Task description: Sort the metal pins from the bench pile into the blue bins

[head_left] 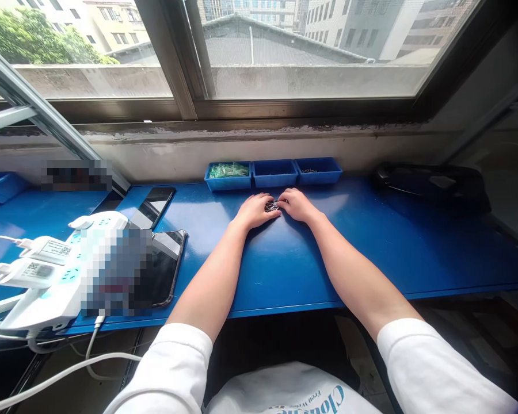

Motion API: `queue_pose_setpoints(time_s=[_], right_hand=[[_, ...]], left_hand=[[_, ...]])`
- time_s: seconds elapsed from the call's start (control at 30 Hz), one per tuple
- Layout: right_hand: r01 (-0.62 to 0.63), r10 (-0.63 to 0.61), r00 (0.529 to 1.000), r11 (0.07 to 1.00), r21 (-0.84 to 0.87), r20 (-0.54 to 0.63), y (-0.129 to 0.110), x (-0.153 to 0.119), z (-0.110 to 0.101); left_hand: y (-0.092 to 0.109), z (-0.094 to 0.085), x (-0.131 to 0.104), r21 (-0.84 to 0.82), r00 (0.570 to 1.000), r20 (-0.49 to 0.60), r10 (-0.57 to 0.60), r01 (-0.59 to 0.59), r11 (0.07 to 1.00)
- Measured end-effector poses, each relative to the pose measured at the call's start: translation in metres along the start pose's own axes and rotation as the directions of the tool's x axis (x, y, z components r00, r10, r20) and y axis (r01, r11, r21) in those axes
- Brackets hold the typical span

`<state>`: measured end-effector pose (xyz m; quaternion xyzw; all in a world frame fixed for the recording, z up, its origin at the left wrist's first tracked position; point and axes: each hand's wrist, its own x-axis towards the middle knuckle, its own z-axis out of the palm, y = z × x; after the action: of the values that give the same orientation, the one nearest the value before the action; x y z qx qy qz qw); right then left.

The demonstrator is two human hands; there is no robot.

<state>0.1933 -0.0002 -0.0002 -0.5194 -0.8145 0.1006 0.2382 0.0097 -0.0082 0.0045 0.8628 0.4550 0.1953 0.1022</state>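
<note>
Both my hands meet over the blue table, just in front of the row of bins. My left hand (255, 211) curls around a small bunch of thin, dark and silvery metal pieces (271, 206), its thumb on the near side and its fingers on the far side. From the right, my right hand (297, 204) reaches into the same bunch with bent fingertips pressed together at its edge. The pieces are too small to name, and the hands partly cover them.
Behind my hands stand a blue bin (228, 183) with green pieces, a middle bin (275, 180) and a right bin (319, 177) with small metal bits. Leftward lie a phone (159, 204), another device (168, 270) and a white power strip (71, 276). A dark bag (435, 187) sits right.
</note>
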Motion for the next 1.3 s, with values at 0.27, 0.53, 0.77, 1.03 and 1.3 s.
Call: queue_pose_setpoints(time_s=[0.27,0.53,0.77,1.03,1.3], right_hand=[[-0.023,0.024,0.998,1.000,0.016,-0.066,-0.002,0.001,0.000],[-0.001,0.007,0.986,0.999,0.038,-0.168,-0.011,0.004,0.003],[-0.059,0.079,0.973,0.993,0.100,-0.216,-0.014,0.003,0.003],[-0.082,0.238,0.959,0.755,0.651,-0.155,-0.015,0.001,-0.003],[-0.113,0.264,0.963,0.591,0.799,-0.059,-0.016,-0.004,-0.013]], left_hand=[[-0.002,0.002,0.000,-0.082,0.995,-0.096,0.024,-0.032,0.996],[-0.003,0.005,0.004,-0.181,0.944,-0.317,0.095,-0.159,0.970],[0.000,0.004,0.004,-0.172,0.935,-0.338,0.110,-0.176,0.969],[-0.004,-0.001,0.003,-0.142,0.958,-0.288,-0.005,-0.037,0.989],[-0.003,-0.003,0.001,-0.180,0.964,-0.263,-0.047,-0.001,0.984]])
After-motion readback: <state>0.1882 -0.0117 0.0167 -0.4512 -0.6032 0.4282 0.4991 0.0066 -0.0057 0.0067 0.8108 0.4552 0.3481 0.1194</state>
